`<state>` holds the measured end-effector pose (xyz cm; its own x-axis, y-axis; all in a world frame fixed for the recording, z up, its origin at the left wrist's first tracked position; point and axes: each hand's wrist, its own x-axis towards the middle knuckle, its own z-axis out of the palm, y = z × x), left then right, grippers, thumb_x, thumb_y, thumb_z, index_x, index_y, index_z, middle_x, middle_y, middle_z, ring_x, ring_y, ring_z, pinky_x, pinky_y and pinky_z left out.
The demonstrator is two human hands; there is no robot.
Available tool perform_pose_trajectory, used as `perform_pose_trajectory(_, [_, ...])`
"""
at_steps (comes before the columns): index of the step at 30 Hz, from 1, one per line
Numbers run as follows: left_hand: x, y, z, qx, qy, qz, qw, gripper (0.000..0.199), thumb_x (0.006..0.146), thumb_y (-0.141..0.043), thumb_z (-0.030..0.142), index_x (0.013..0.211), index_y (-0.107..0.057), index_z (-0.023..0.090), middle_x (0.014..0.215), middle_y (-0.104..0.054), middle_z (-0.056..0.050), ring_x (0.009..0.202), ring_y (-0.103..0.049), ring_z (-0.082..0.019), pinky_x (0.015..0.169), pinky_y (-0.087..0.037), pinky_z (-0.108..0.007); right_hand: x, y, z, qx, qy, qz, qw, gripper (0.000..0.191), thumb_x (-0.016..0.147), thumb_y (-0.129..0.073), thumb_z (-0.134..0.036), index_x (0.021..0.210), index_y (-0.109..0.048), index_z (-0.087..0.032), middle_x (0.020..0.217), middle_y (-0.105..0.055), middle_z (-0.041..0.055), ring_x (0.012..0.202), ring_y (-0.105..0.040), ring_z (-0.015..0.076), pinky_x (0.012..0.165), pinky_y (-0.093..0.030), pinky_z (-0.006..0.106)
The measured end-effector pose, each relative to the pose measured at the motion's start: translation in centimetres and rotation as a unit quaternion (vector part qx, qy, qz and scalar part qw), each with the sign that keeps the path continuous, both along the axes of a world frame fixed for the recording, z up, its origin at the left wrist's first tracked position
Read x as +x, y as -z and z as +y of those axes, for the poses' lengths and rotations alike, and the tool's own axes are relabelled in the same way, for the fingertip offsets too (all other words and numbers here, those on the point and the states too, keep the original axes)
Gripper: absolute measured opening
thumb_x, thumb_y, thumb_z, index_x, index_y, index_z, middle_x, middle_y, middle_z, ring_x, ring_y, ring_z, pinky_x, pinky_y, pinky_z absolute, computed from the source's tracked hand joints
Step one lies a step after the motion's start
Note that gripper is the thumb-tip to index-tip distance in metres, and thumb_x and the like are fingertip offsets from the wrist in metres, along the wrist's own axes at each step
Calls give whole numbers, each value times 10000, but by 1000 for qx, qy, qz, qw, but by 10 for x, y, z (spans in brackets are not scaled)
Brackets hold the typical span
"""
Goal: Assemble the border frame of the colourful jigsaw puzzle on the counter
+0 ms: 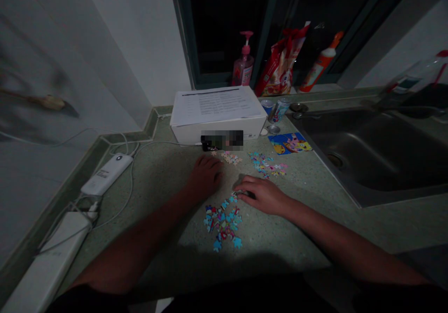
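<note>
Light, stiff puzzle pieces (pixel 223 223), best pinched by their edges, are being touched by the right hand (pixel 262 195) — its fingers together, any grip unclear — while the left hand (pixel 205 175) is being rested with its fingers apart.

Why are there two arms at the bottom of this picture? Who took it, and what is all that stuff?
This picture comes from a camera worn on a person's head, so it shows what they see when they look down. The arms are that person's own.

The left hand rests on the counter near some pale puzzle pieces. The right hand touches a pile of blue and pink puzzle pieces, but I can't tell if it is holding one. More colourful puzzle pieces lie farther away, beside a small picture card. Behind them sits a white box with papers on top, and there is a sink on the right.
</note>
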<state>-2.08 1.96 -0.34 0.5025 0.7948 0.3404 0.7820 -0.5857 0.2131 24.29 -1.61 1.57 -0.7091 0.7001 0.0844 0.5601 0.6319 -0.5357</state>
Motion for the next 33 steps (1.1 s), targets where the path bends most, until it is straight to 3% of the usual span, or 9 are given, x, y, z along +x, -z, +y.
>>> perform_pose_trajectory(8, [-3, 4, 4, 5, -12, -9, 1000, 259, 1006, -577, 173, 1209, -735, 209, 1099, -779, -87, 1103, -687, -279, 1101, -477, -490, 1, 3, 1, 8, -7, 11, 1000, 196, 1047, -605, -265, 1193, -735, -253, 1096, -718, 63, 1004, -718, 214, 868, -566, 360])
perform_pose_trajectory(33, [-4, 9, 6, -31, -7, -31, 999, 280, 1000, -589, 162, 1220, -754, 213, 1122, -784, -89, 1115, -694, -279, 1072, -499, -486, 0, 3, 1, 4, 2, -6, 1000, 208, 1039, -609, -255, 1204, -735, -246, 1091, -719, 64, 1007, -721, 221, 866, -563, 358])
